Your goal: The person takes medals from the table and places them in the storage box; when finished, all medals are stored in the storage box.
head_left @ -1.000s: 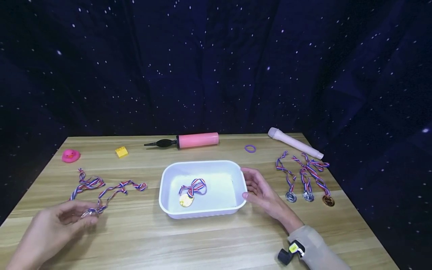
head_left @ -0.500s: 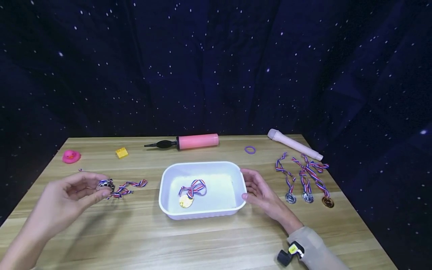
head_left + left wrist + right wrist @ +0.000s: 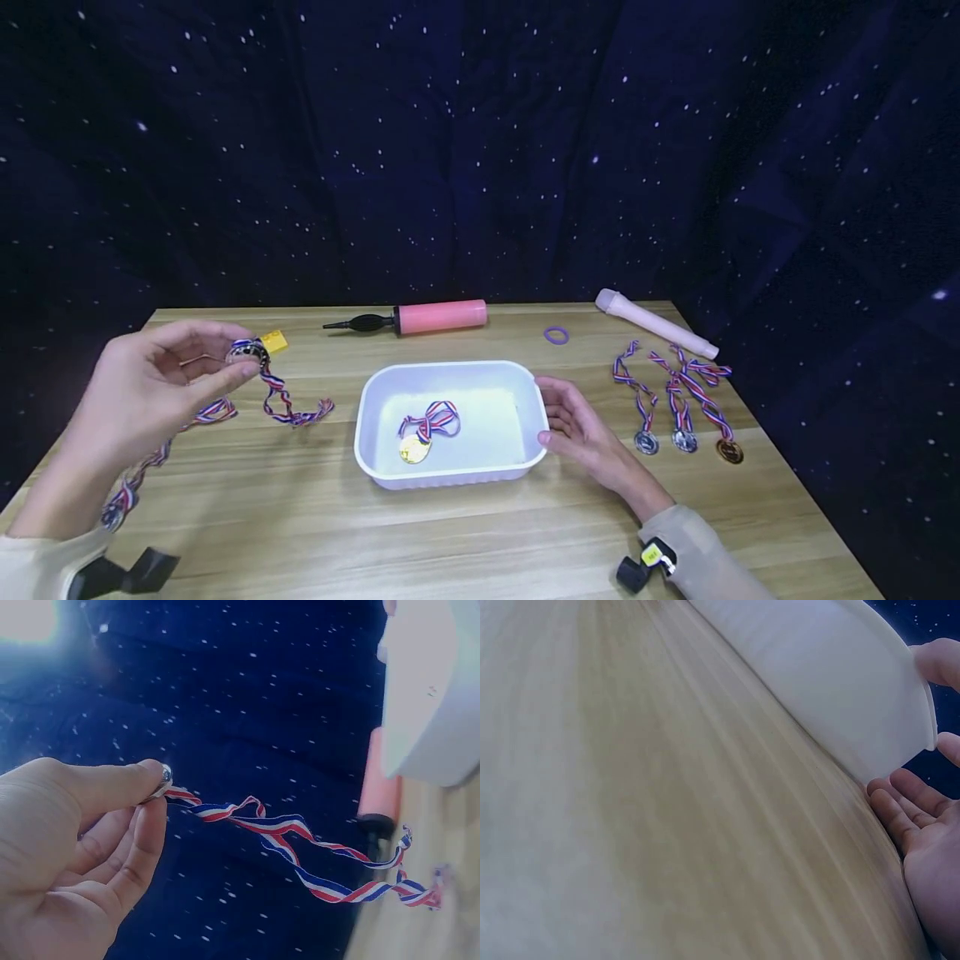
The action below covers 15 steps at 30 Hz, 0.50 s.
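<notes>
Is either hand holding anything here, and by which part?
The left hand pinches a silver medal by its disc, ribbon trailing down. The right hand rests against the white tray's right rim, gripping nothing.

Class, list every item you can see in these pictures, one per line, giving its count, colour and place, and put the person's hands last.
tray: 1, white, centre of the table.
gold medal: 1, gold with red, white and blue ribbon, inside the tray.
held medal: 1, silvery, striped ribbon trailing down to the table, raised at the left.
medals at right: 3, two silvery and one bronze-coloured, side by side on the table's right part.
pump: 1, pink with black nozzle, far edge.
pale tube: 1, pinkish white, far right.
ring: 1, purple, behind the tray.
brick: 1, yellow, far left, behind the held medal.
table: 1, light wood.
left hand: pinches the held medal.
right hand: fingers against the tray's right end.
</notes>
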### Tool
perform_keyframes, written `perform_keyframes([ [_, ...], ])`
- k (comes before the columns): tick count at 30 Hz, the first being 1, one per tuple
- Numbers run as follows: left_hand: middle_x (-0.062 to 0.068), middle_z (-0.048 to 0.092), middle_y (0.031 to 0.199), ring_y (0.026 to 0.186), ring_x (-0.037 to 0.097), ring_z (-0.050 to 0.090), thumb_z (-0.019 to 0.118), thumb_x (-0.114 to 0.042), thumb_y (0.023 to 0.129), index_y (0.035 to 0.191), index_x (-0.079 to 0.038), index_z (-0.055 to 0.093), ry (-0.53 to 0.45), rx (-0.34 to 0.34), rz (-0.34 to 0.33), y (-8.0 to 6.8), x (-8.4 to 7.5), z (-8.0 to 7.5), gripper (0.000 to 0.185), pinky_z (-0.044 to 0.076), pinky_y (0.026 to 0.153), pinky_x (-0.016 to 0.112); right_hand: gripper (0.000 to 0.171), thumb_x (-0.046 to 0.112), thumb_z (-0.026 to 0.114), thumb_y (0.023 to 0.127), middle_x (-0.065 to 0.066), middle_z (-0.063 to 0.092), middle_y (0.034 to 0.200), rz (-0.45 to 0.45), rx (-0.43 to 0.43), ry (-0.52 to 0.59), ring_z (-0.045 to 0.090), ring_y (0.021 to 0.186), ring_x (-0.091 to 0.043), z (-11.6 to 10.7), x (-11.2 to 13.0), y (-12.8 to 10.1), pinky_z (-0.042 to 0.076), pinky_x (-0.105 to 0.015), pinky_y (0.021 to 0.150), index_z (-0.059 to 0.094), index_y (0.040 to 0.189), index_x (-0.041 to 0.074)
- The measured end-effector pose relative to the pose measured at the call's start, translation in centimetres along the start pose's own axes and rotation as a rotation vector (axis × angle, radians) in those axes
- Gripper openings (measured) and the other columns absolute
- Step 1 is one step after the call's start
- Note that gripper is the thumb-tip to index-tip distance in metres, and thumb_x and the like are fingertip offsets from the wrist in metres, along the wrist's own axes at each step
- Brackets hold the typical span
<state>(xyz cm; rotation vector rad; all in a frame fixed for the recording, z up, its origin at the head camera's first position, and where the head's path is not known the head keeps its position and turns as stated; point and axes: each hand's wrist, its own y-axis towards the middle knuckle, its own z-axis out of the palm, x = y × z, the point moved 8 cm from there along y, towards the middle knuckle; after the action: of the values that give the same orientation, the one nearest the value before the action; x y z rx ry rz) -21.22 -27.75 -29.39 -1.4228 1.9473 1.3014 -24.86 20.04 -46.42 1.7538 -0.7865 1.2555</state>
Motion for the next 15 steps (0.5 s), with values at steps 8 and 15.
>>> perform_keyframes([
  [8,-0.004,0.082,0.103,0.085,0.005,0.077,0.09,0.012,0.087,0.124,0.001,0.079,0.001,-0.089,0.089,2.9,-4.5,-2.4,0.04,0.062,0.082,0.01,0.075,0.005,0.073,0.103,-0.032,0.051,0.158,0.012,-0.003,0.001,0.056,0.139,-0.05,0.1,0.1,0.0,0.054,-0.03,0.118,0.035,0.168,0.003],
  [15,0.006,0.083,0.106,0.088,0.014,0.079,0.087,0.013,0.088,0.122,0.009,0.077,-0.146,-0.128,0.149,5.4,-9.4,-3.2,0.036,0.064,0.087,0.017,0.075,0.005,0.072,0.104,-0.031,0.05,0.16,0.019,-0.001,-0.005,0.054,0.142,-0.05,0.0,-0.1,-0.1,0.053,-0.03,0.119,0.035,0.169,0.004],
])
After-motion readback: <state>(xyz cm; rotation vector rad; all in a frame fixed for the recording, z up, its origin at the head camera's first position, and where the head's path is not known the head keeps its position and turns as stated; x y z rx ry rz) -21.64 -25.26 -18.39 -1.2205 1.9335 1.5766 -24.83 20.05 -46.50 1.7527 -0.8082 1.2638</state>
